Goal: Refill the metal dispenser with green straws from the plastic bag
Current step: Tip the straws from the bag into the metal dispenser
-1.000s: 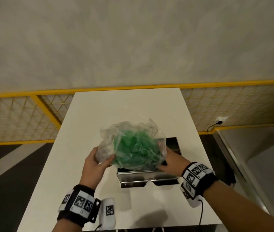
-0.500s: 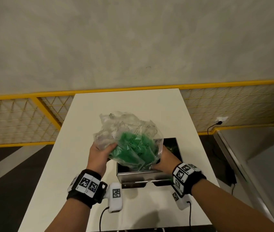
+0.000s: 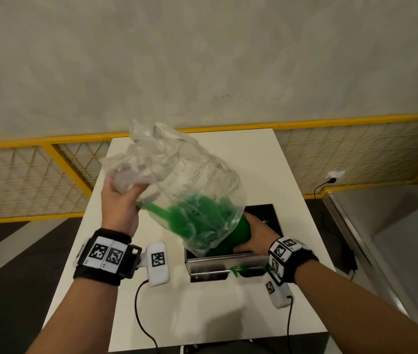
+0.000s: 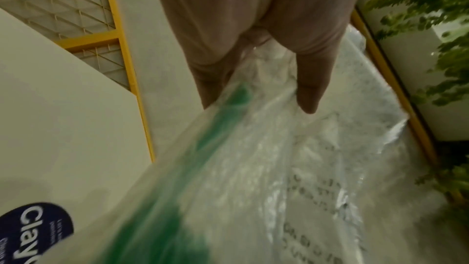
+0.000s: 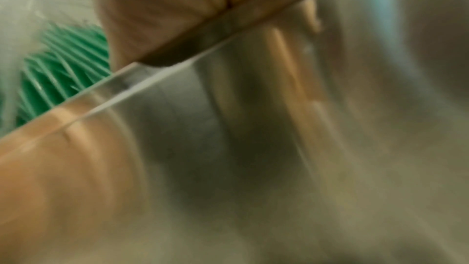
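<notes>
A crumpled clear plastic bag [image 3: 185, 172] is held tilted, its upper end high and its lower end over the metal dispenser [image 3: 215, 264]. Green straws [image 3: 197, 215] are bunched in its lower half and reach into the open box. My left hand [image 3: 128, 190] grips the upper end; in the left wrist view the thumb [image 4: 312, 91] and fingers pinch the film of the bag [image 4: 291, 168]. My right hand [image 3: 251, 231] wraps the lower end just above the box; its fingertips are hidden. The blurred right wrist view shows straws [image 5: 63, 67] behind the dispenser rim [image 5: 177, 55].
The dispenser stands near the right front of a white table [image 3: 266, 162]. A yellow mesh fence [image 3: 36, 175] runs behind it, with a wall socket and cable [image 3: 334, 176] at the right. A blue sticker [image 4: 33, 228] lies on the table; green foliage [image 4: 444, 27] is beyond.
My left hand has lifted the bag's upper end, tipping the bag steeply. The straws have slid down to its lower end and into the dispenser. My right hand stayed low at the box.
</notes>
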`<state>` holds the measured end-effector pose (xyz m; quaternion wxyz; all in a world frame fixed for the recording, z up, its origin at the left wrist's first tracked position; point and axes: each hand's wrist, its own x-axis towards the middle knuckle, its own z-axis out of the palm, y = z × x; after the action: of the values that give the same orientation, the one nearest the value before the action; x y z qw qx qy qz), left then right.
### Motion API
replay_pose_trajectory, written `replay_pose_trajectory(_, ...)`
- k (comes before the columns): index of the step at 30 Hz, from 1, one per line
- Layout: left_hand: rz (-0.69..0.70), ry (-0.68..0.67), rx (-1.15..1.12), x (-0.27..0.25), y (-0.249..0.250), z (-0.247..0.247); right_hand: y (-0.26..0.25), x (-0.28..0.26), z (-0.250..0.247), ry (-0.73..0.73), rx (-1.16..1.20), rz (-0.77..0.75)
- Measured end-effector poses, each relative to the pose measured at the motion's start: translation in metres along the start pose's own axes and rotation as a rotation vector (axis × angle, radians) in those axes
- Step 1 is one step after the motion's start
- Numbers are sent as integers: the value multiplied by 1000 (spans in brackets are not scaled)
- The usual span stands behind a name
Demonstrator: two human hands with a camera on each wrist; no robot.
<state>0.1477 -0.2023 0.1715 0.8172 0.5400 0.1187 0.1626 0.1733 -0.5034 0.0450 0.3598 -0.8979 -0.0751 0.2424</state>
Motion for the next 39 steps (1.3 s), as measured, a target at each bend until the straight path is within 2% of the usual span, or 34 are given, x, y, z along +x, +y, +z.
replay_pose_trajectory(2,-13,-7,-49,5,-3,-15,-2,0,0,-8,-20,9)
replay_pose_trajectory(6,-280,-100,99,-17,-34,-21,-4,-2,0,-4,-40,5)
replay_pose_trajectory(9,-346,-131,207,-28,-53,-12,-4,-2,1,-11,-40,1)
replay_pose_trajectory(12,-328,-86,179,-27,-58,-7,-6,-3,1,-3,-45,2)
replay_pose_trajectory(17,-263,15,-6,-28,-62,-10,-8,-3,-1,-12,-40,10)
replay_pose_trajectory(19,-226,-4,-3,-26,-59,-13,-8,-4,-1,-9,-26,8)
replay_pose_trajectory(23,-168,-107,147,-15,-32,-17,-8,-5,-1,2,-26,7)
replay_pose_trajectory(29,-148,-174,83,4,6,-29,-9,-5,-2,-7,-22,7)
replay_pose_trajectory(39,-70,-68,-211,21,31,-67,-10,-5,-1,-13,-9,4)
